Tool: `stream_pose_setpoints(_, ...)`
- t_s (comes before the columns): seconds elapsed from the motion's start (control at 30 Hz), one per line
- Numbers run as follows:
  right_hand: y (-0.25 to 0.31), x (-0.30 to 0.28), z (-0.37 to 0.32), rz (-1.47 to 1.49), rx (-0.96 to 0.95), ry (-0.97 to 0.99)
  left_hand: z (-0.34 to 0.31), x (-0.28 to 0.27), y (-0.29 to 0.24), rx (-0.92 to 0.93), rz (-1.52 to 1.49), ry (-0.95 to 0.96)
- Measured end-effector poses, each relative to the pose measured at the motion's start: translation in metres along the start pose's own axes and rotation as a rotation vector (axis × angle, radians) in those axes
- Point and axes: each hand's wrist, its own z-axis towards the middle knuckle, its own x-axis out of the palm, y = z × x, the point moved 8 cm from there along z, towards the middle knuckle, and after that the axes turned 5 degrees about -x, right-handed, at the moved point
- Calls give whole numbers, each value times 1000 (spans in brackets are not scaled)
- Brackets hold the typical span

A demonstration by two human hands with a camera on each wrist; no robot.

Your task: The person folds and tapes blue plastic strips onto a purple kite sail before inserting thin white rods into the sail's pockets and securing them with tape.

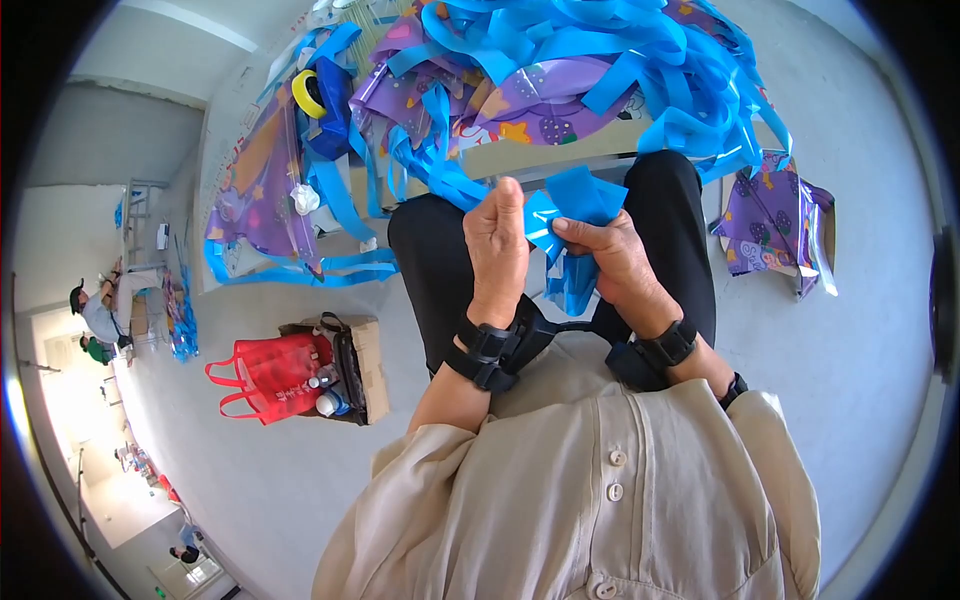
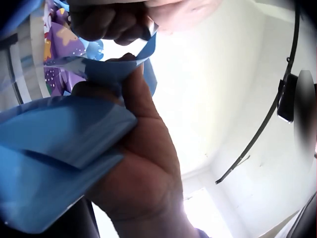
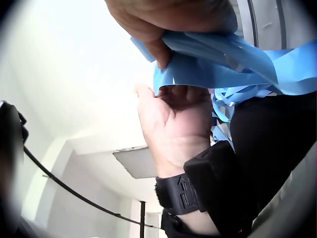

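Note:
A glossy blue ribbon [image 1: 578, 198], folded into overlapping loops, is held in front of the knees. My right hand [image 1: 625, 258] pinches the folds, its thumb lying across the top of them. In the left wrist view, broad loops of this ribbon [image 2: 64, 131] spread out from the right palm [image 2: 143, 171]. My left hand [image 1: 495, 250] is close beside it with the thumb pointing up. In the right wrist view, the curled fingers of the left hand [image 3: 178, 116] grip the ribbon's edge [image 3: 213, 59], partly hidden behind it.
Tangled blue ribbons [image 1: 560, 40] and purple patterned sheets [image 1: 545, 95] cover the table ahead, with a blue tape dispenser [image 1: 330, 115]. A purple printed bag [image 1: 770, 220] stands right. A red bag [image 1: 275, 375] lies by a cardboard box [image 1: 372, 370] on the left floor. Another person [image 1: 105, 315] sits far left.

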Motion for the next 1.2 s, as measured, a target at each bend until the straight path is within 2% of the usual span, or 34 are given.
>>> stream_pose_setpoints(0.03,-3,-4,3,-11,10,-20,0,0,10,-145,-141,1)
stream_pose_setpoints(0.1,-8,-8,6,-22,29,-45,4,1,13,-195,-210,36)
stream_pose_setpoints(0.17,-7,-10,8,9,6,-84,9,6,-2,10,-55,37)
stream_pose_setpoints(0.23,-7,-9,11,15,16,-64,11,7,4,80,-14,7)
stream_pose_setpoints(0.3,-8,-8,12,23,28,-45,16,3,12,71,156,35)
stream_pose_setpoints(0.33,-8,-7,13,18,52,-24,17,2,12,108,188,-26)
stream_pose_setpoints(0.43,-11,-5,16,29,98,7,23,2,21,126,172,-41)
stream_pose_setpoints(0.6,-21,-6,21,53,112,64,27,0,40,11,81,-58)
stream_pose_setpoints(0.73,-14,-11,22,26,34,-66,27,4,37,20,-132,-1)
stream_pose_setpoints(0.83,-17,-21,25,9,25,-94,23,6,33,6,19,-36)
stream_pose_setpoints(0.9,-21,-23,26,-20,39,-87,24,3,38,-46,18,-21)
stream_pose_setpoints(0.97,-21,-20,26,-10,51,-50,27,4,34,16,91,-36)
stream_pose_setpoints(1.2,-18,-22,34,-16,22,-100,29,8,48,-39,-7,-13)
